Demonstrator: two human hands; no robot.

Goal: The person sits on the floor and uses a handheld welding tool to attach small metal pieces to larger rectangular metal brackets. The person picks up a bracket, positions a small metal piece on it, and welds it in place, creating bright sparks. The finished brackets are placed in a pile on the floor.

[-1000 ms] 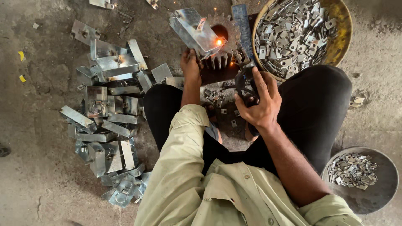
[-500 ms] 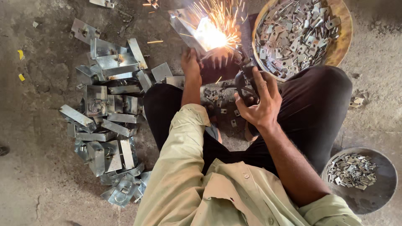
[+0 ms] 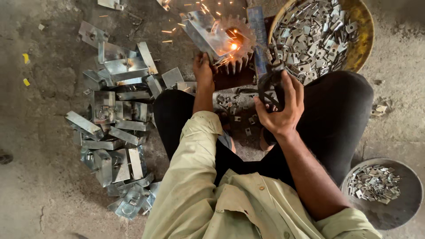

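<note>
Sitting on a rough, stained concrete floor [image 3: 40,177], a person works. Left hand [image 3: 203,66] grips a bent metal plate [image 3: 206,31] at the far centre, sparks flying. Right hand [image 3: 281,108] clasps a dark welding holder [image 3: 269,82]. Metal brackets [image 3: 115,128] heap left; a yellow basin [image 3: 365,40] far right, a grey bowl [image 3: 398,212] near right.

Left hand [image 3: 203,66] gripping; right hand [image 3: 280,106] clenched
</note>
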